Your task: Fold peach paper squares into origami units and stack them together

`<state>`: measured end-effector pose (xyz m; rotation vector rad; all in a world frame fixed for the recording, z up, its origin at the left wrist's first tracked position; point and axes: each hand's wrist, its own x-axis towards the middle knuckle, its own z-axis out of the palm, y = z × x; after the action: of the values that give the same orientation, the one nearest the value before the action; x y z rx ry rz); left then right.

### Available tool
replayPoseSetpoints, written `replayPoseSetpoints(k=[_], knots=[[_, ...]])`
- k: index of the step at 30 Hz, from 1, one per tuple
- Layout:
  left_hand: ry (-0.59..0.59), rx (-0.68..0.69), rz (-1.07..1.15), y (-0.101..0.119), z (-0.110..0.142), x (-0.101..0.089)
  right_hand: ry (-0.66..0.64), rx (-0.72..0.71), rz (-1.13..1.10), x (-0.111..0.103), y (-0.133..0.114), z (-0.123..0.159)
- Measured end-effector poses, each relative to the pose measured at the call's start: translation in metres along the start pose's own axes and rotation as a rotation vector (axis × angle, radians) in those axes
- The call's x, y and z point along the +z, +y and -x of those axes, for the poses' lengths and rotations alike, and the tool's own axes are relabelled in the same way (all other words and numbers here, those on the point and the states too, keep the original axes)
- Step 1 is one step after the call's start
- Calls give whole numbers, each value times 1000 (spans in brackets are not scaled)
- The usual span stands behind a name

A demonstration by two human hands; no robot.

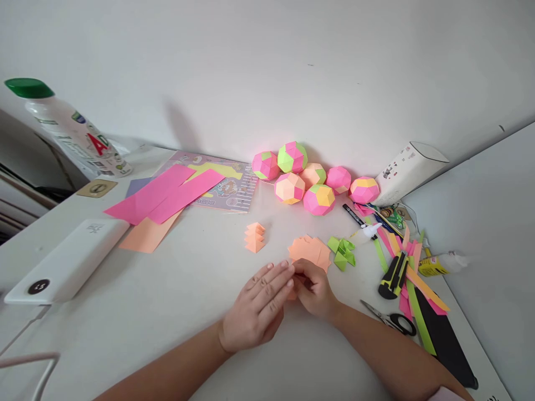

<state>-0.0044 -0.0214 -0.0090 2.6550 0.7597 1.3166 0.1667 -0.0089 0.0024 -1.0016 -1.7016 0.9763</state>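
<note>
A small peach paper piece [291, 294] shows between my hands, mostly covered by fingers. My left hand [257, 306] has its fingers held together and extended along the piece, the thumb tucked below. Bent fingers of my right hand [313, 289] pinch the same piece, their tips against the left fingertips. Just beyond lies a cluster of folded peach paper pieces [311, 252]. Left of it is a zigzag stack of peach folded units [254, 237]; to its right sit green folded units [343, 252].
Several paper balls [289, 188] stand by the wall. Pink sheets [167, 192] overlap a notebook [228, 195] at left, near a white power bank [69, 259] and bottle [79, 131]. At right are scissors [393, 320], a box cutter [393, 275], paper strips [422, 328] and glue [438, 263].
</note>
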Motion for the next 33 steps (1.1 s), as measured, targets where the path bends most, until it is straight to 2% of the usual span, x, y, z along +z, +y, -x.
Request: replayPoseSetpoints(k=[3, 5, 8, 10, 15, 18, 24, 28, 33], knots=[[-36, -275, 246, -5, -3, 0, 16, 4, 13, 0, 2, 1], [-75, -446, 510, -10, -6, -2, 27, -7, 17, 0, 3, 2], [-128, -573, 862, -14, -9, -5, 36, -22, 13, 0, 5, 2], [-140, -624, 972, -15, -11, -7, 33, -18, 5, 0, 4, 2], [-53, -834, 932, -15, -8, -5, 26, 28, -15, 0, 6, 4], [-18, -899, 922, -18, -5, -2, 30, 87, -24, 2, 8, 6], [-11, -947, 953, -19, -4, -1, 9, 261, -81, 1, 7, 5], [-21, -970, 1024, -15, -6, -2, -47, 240, -90, -1, 5, 4], [-4, -929, 981, -16, -6, -1, -77, 222, -75, -1, 2, 2]])
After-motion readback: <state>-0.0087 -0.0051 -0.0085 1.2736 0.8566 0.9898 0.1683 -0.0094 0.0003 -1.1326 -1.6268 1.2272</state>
